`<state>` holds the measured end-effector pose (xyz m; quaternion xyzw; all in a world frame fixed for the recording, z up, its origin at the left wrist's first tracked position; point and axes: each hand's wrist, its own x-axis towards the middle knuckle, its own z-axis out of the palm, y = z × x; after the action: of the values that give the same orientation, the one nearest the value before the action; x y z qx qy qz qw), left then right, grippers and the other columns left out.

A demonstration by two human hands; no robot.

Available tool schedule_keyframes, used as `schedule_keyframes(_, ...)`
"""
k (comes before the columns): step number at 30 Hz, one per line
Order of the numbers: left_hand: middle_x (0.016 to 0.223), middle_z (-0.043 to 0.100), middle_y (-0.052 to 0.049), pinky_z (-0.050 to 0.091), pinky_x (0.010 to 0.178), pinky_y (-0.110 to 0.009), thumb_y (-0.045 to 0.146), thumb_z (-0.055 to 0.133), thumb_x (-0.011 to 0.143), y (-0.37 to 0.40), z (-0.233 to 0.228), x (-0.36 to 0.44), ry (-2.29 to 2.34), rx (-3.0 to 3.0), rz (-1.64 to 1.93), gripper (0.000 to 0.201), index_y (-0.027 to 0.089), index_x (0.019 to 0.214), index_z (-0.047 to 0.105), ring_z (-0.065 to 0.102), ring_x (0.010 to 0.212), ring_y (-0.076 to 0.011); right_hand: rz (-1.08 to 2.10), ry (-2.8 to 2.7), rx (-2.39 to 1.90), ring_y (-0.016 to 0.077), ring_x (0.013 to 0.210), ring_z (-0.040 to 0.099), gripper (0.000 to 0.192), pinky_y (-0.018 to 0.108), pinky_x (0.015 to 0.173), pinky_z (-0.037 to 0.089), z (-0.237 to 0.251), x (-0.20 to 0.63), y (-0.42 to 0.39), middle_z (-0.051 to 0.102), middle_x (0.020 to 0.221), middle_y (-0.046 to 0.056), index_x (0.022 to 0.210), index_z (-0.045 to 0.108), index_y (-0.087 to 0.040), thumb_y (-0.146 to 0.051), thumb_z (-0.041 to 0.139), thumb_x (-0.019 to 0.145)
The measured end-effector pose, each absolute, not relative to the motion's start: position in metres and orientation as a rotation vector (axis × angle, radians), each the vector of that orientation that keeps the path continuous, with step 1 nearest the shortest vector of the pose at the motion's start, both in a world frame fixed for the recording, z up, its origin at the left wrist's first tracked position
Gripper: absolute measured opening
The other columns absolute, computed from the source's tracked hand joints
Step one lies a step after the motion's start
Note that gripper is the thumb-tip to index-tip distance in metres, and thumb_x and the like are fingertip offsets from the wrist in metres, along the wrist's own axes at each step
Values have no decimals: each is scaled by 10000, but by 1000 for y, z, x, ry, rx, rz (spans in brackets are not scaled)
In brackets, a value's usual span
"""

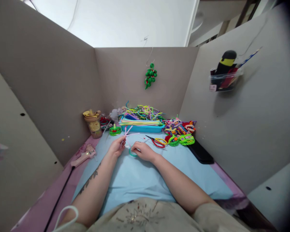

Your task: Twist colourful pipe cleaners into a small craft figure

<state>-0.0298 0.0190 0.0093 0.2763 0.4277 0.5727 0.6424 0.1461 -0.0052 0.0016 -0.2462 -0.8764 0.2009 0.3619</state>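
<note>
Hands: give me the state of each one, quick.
Left hand: closed, pinching pink pipe cleaners.
Right hand: fingers curled down on a green pipe cleaner loop on the blue mat.

Grey partition panels enclose three sides of a worktop with a pink cover; a white wall rises behind, evenly lit.

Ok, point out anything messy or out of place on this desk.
Loose pipe cleaners spill in a tangle over the back of the blue tray. The scissors lie open on the blue mat. Otherwise nothing looks spilled or damaged.
</note>
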Motion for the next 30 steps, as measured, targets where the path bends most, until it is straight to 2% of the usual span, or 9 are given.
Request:
schedule_keyframes(4,592,545,26,256,451,-184,331,740,536,15,12,-33,1127,885,1438,247,153,663,626,433,514,-57,411,-2035,-737,157,730,542,132,298,742,413,5,151,-6,610,741,31,788,643,-207,-177,514,782)
schedule_keyframes(8,605,562,18,304,545,-213,390,700,596,9,15,-28,1154,1283,1384,251,150,644,644,450,580,-87,309,-1643,-948,210,935,521,173,370,881,367,9,154,1,611,912,63,885,663,-217,-292,604,740)
schedule_keyframes(10,585,564,15,317,575,-231,399,693,603,6,15,-24,1113,1410,1306,264,142,622,639,461,586,-103,438,-1574,-972,217,984,517,237,367,895,367,7,157,8,595,988,72,912,666,-214,-331,636,708)
schedule_keyframes(14,554,555,10,311,557,-240,407,682,616,0,15,-18,1084,1553,1154,276,134,610,639,456,556,-111,851,-1521,-881,209,987,543,215,326,854,392,1,160,18,617,986,62,762,677,-199,-398,647,687)
schedule_keyframes(17,569,574,-2,323,559,-241,409,680,621,-1,15,-17,1076,1581,1090,277,133,625,654,473,564,-119,1034,-1406,-865,202,945,557,233,305,826,390,-1,158,18,635,970,51,689,661,-183,-409,686,638)
schedule_keyframes(19,597,589,-10,329,555,-237,411,686,616,0,14,-18,1066,1547,1094,284,132,669,665,486,578,-122,1120,-1318,-856,184,852,568,244,289,771,397,-2,156,18,650,887,36,683,654,-177,-398,714,599)
schedule_keyframes(22,676,598,-9,324,528,-211,414,691,620,4,13,-21,1058,1371,1196,395,162,922,647,496,599,-108,1216,-1137,-872,140,657,537,278,264,642,389,-1,153,19,628,693,3,707,649,-171,-399,727,570)
schedule_keyframes(25,805,601,-14,333,518,-186,434,688,630,6,14,-23,1023,1103,1301,538,224,1103,543,509,625,-86,1185,-957,-897,123,603,504,293,248,590,370,0,152,21,604,633,-10,691,640,-165,-397,737,540)
schedule_keyframes(30,958,601,-59,375,575,-192,413,729,593,4,11,-13,940,939,1261,469,195,985,592,539,730,-100,1016,-920,-808,130,650,523,255,259,639,394,0,150,23,618,672,-1,715,647,-170,-384,709,592)
